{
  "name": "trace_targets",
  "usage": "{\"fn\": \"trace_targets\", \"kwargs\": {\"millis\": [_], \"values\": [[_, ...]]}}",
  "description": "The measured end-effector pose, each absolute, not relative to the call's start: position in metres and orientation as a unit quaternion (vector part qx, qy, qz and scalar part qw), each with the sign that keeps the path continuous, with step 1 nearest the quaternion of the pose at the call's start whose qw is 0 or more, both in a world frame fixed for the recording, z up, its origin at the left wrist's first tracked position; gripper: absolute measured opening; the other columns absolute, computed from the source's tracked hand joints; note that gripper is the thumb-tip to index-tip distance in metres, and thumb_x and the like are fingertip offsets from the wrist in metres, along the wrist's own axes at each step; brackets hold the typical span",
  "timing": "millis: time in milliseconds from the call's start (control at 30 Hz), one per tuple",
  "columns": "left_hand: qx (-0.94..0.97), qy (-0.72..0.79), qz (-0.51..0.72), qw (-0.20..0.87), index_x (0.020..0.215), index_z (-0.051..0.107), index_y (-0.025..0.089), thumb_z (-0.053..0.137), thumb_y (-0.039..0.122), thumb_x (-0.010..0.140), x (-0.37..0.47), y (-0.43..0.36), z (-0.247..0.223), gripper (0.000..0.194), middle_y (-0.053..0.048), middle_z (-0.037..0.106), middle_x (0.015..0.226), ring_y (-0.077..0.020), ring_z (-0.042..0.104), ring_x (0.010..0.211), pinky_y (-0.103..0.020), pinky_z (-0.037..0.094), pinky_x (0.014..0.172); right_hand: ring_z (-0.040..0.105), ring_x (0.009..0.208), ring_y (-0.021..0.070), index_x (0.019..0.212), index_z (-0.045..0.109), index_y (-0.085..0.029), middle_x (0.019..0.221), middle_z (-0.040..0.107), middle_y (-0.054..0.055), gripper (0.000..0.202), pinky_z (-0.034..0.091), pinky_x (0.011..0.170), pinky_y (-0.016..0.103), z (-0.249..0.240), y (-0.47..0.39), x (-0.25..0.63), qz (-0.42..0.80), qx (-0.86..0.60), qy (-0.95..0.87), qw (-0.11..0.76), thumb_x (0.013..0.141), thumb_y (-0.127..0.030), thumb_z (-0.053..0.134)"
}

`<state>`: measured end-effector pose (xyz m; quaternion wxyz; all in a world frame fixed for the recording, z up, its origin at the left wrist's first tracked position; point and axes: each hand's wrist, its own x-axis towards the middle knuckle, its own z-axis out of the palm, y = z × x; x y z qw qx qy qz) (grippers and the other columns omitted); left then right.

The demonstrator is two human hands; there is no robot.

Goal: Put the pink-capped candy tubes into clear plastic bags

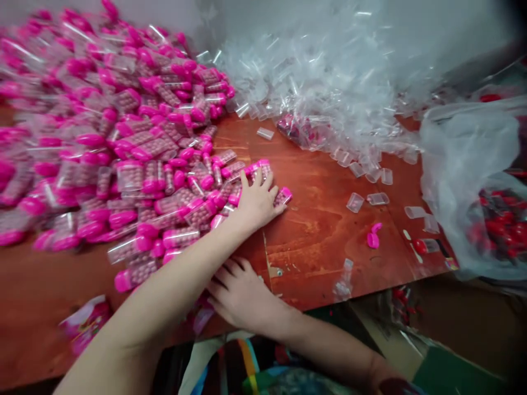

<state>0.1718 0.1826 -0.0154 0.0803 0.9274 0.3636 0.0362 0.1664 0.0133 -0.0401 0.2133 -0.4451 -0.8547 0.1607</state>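
My left hand [258,204] is stretched over the right edge of a heap of small clear bottles [152,145] with pink caps and pinkish beads inside. Its fingers are spread and touch several bottles; one pink-capped bottle [284,195] lies by the thumb. Beneath my left forearm, my right hand [239,296] rests near the table's front edge, fingers apart. Its fingertips are partly hidden by the forearm, close to a few bottles. Neither hand visibly grips anything.
Behind on the right lies a large pile of clear empty plastic tubes [313,71]. Loose tubes [377,198] and a pink cap [373,236] are on the wooden table [313,247]. A plastic bag [448,164] with red pieces stands at right. A pink wrapper [87,323] lies front left.
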Motion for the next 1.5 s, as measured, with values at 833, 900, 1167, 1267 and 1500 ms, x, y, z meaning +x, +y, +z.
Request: {"fn": "trace_targets", "kwargs": {"millis": [833, 900, 1167, 1267, 1500], "values": [[0.34, 0.665, 0.395, 0.535, 0.072, 0.074, 0.028, 0.072, 0.048, 0.079, 0.009, -0.1, -0.026, 0.021, -0.001, 0.068, 0.065, -0.0185, 0.054, 0.047, -0.033, 0.045, 0.047, 0.033, 0.146, 0.0327, 0.137, 0.056, -0.013, 0.149, 0.048, 0.02, 0.049, 0.032, 0.115, 0.054, -0.051, -0.058, 0.194, 0.125, -0.481, -0.847, 0.188, 0.097, -0.042, 0.057], [0.289, 0.644, 0.378, 0.599, 0.073, 0.073, 0.022, 0.075, 0.053, 0.075, 0.013, -0.101, -0.034, 0.031, -0.004, 0.07, 0.066, -0.0156, 0.054, 0.045, -0.03, 0.043, 0.045, 0.037, 0.144, 0.0313, 0.134, 0.059, -0.014, 0.146, 0.052, 0.019, 0.044, 0.032, 0.115, 0.053, -0.052, -0.063, 0.195, 0.117, -0.474, -0.854, 0.18, 0.097, -0.039, 0.057], [0.187, 0.586, 0.365, 0.699, 0.071, 0.069, 0.011, 0.087, 0.045, 0.059, 0.027, -0.09, -0.048, 0.04, -0.005, 0.067, 0.059, -0.0106, 0.056, 0.046, -0.021, 0.044, 0.047, 0.043, 0.14, 0.0251, 0.122, 0.065, -0.02, 0.139, 0.061, 0.011, 0.027, 0.036, 0.112, 0.049, -0.054, -0.086, 0.212, 0.144, -0.407, -0.871, 0.235, 0.099, -0.031, 0.054], [0.19, 0.563, 0.363, 0.717, 0.071, 0.072, 0.011, 0.089, 0.04, 0.057, 0.033, -0.093, -0.044, 0.037, -0.005, 0.068, 0.06, -0.0094, 0.055, 0.046, -0.021, 0.042, 0.046, 0.057, 0.124, 0.0216, 0.119, 0.063, -0.018, 0.129, 0.064, 0.013, 0.025, 0.046, 0.103, 0.042, -0.05, -0.096, 0.211, 0.202, -0.465, -0.793, 0.338, 0.1, -0.027, 0.049], [0.192, 0.461, 0.416, 0.76, 0.083, 0.074, 0.014, 0.084, 0.033, 0.07, 0.036, -0.1, -0.022, 0.025, -0.002, 0.064, 0.06, -0.0115, 0.057, 0.053, -0.021, 0.044, 0.051, 0.066, 0.091, 0.0153, 0.142, 0.037, -0.019, 0.118, 0.063, 0.01, 0.049, 0.057, 0.073, 0.027, -0.043, -0.093, 0.19, 0.479, -0.525, -0.582, 0.396, 0.098, -0.037, 0.052]]}}
